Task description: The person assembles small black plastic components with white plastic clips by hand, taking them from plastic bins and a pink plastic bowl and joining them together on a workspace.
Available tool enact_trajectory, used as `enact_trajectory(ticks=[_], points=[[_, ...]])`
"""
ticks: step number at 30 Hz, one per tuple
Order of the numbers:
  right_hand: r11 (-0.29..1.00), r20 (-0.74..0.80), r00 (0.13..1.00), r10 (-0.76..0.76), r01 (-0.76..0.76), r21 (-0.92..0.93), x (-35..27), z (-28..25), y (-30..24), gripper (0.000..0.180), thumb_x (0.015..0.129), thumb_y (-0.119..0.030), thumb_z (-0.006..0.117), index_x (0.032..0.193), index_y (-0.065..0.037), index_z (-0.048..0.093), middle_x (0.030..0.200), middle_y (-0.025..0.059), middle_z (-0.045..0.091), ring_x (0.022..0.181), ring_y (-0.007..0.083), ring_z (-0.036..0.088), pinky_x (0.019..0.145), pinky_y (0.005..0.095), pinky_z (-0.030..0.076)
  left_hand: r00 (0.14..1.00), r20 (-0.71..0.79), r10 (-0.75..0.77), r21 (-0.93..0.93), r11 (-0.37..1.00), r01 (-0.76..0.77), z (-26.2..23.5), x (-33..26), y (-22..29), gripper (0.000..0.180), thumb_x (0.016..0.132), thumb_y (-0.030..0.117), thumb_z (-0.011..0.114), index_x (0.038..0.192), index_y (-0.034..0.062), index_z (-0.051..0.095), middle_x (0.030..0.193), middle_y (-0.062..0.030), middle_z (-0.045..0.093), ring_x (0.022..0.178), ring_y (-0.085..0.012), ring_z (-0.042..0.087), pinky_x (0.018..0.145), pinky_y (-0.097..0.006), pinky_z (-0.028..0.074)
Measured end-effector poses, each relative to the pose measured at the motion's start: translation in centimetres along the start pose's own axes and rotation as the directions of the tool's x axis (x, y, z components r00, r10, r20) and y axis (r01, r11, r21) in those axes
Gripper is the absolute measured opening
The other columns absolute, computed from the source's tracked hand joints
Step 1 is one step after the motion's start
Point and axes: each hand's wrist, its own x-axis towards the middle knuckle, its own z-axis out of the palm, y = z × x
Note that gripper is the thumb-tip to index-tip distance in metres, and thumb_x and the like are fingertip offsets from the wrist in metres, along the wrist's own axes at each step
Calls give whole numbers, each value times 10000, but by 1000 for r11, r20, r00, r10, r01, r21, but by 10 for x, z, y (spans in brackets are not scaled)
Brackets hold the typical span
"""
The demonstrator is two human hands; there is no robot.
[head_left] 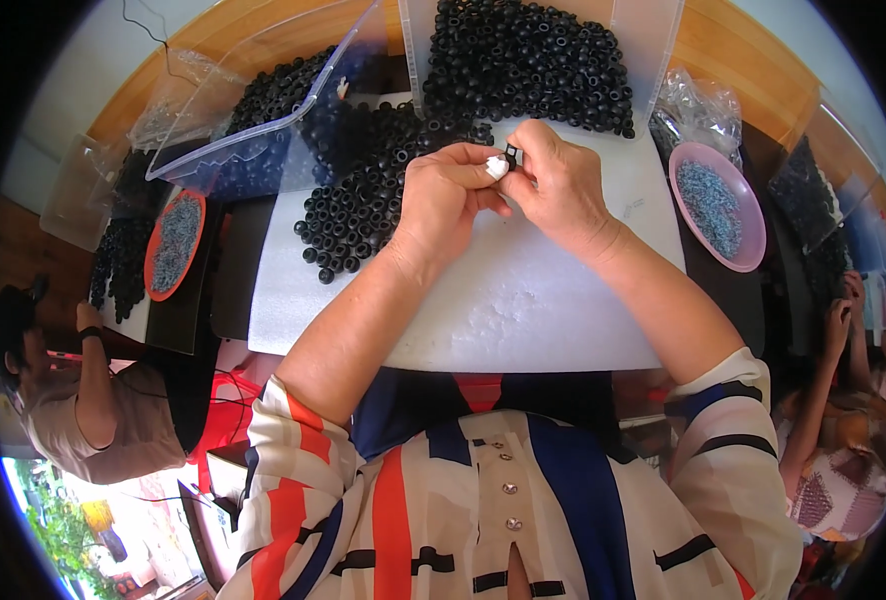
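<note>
My two hands meet over the far middle of a white foam board (503, 320). My right hand (563, 180) is closed, pinching a small black part (512, 157) between thumb and fingers. My left hand (443, 195) is closed close beside it, with a small white piece (498, 167) at its thumb tip, which looks like a wrap or cover. What the left fingers grip is hidden. A loose heap of black ring-shaped parts (363, 200) lies on the board to the left of my left hand.
Beyond my hands a clear bin (668, 60) holds many black rings. Another clear bin (253, 140) leans at the far left. An orange bowl (201, 205) and a pink bowl (753, 240) hold tiny blue-grey pieces. People (93, 400) sit on both sides.
</note>
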Motion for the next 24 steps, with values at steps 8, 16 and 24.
enact_trajectory(ticks=[8,16,24], points=[[993,14,997,-78,79,-85,0,-5,4,249,652,-74,683,806,-69,488,708,80,561,577,276,589,482,386,450,999,32,-43,60,997,41,7,-5,2,144,900,51,575,903,-81,630,767,-170,654,644,-272,670,483,-313,489],[999,25,999,32,-32,-3,-3,0,-1,250,664,-85,691,815,-74,492,687,78,585,537,282,589,474,384,448,999,10,-52,18,999,51,4,-4,-1,127,889,39,566,882,-72,628,744,-168,649,606,-264,659,447,-306,455],[993,70,997,45,-53,105,-3,-2,3,249,650,-80,688,786,-77,479,651,74,577,520,268,585,459,377,434,996,21,-88,35,996,87,8,-10,4,142,892,41,557,865,-88,609,720,-182,629,574,-284,649,426,-304,431]])
